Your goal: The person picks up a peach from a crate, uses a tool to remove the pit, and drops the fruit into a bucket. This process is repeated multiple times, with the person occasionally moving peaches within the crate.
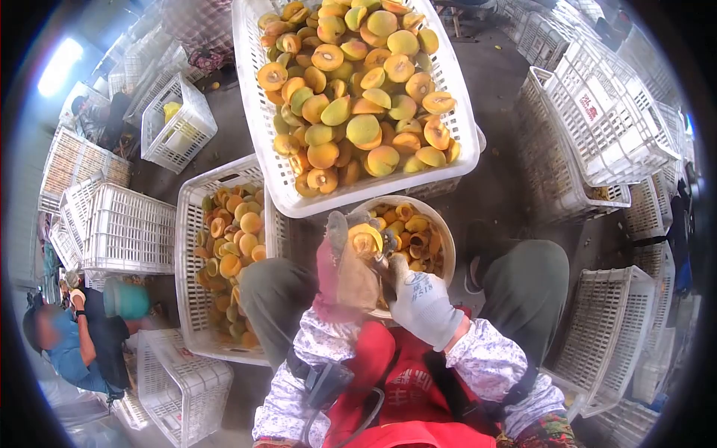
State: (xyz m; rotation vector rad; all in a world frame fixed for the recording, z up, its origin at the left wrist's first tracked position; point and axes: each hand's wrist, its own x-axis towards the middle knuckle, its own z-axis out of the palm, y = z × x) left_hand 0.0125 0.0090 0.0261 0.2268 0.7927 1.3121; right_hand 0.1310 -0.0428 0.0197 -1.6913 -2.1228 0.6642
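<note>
My left hand, in a stained reddish and tan glove, is closed round a yellow peach half, cut face up. Right beside it, my right hand wears a pale grey-white glove, with fingers curled and their tips close to the fruit. A dark narrow thing shows between the two hands; I cannot tell what it is. Beneath and just beyond my hands stands a round pale bucket holding scooped peach pieces. A white crate heaped with halved peaches rests in front of me.
On the left, a second white crate holds more orange peach halves. Stacked white crates line the right side, and others the left. A person in blue sits at the lower left near a teal bucket.
</note>
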